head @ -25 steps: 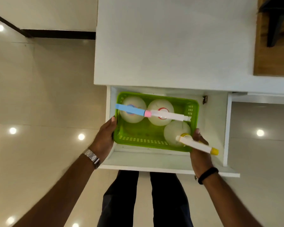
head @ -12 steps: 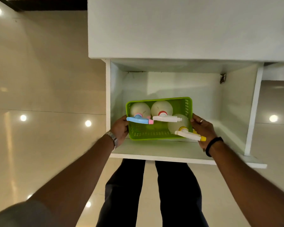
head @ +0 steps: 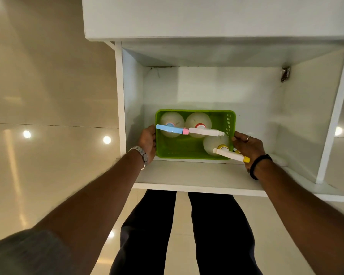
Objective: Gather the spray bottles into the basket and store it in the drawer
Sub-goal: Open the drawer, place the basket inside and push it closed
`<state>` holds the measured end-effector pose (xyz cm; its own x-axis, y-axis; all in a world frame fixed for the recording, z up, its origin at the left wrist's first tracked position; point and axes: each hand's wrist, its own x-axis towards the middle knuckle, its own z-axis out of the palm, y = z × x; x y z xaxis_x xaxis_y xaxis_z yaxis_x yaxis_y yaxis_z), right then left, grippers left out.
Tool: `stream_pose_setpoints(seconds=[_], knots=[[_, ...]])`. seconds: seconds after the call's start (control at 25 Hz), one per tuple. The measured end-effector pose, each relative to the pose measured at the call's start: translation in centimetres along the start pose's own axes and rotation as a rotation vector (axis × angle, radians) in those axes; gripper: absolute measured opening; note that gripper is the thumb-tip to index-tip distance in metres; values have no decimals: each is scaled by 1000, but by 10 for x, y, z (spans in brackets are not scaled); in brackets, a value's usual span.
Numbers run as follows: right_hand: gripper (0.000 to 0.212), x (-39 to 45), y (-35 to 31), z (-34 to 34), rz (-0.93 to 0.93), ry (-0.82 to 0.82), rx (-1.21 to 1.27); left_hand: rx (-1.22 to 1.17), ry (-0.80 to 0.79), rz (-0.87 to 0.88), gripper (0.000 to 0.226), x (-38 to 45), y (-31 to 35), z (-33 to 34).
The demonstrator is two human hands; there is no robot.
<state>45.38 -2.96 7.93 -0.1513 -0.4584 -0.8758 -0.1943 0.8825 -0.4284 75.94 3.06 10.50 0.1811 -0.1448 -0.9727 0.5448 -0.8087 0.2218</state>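
Basket (head: pixel 189 151) w/ 3 spray bottles (head: pixel 198 124) now sits lower in the drawer (head: pixel 187 175) vs 1 s ago, apparently on the drawer floor, frame centre; storing step approx done, drawer not yet shut. Left hand (head: pixel 148 141) clasps basket's left wall, right hand (head: pixel 246 145) its right wall; both grips pressed on the rim, basket between them.
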Motion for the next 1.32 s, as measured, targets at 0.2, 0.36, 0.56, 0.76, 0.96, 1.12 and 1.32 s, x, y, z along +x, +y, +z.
stream_pose_setpoints(seconds=[0.2,0.36,0.56,0.76,0.96,1.12,1.32], knots=[[36,-4,-4,6,21,19,-28,-66,-10,-9,53,-5,6,5],[35,-11,-5,3,30,-7,-67,-67,9,-32,58,-17,8,6],[39,-54,-18,-16,-47,151,-361,-39,175,36,67,-65,6,6],[30,-150,-31,-32,-270,337,-325,-5,242,292,49,-173,-37,6],[42,-218,11,-9,142,273,3,-290,249,-36,46,-215,-90,6],[57,-228,18,9,619,177,558,-678,208,-239,63,-213,-89,23],[54,-206,-44,32,650,247,907,-961,246,-289,65,-199,-34,46]])
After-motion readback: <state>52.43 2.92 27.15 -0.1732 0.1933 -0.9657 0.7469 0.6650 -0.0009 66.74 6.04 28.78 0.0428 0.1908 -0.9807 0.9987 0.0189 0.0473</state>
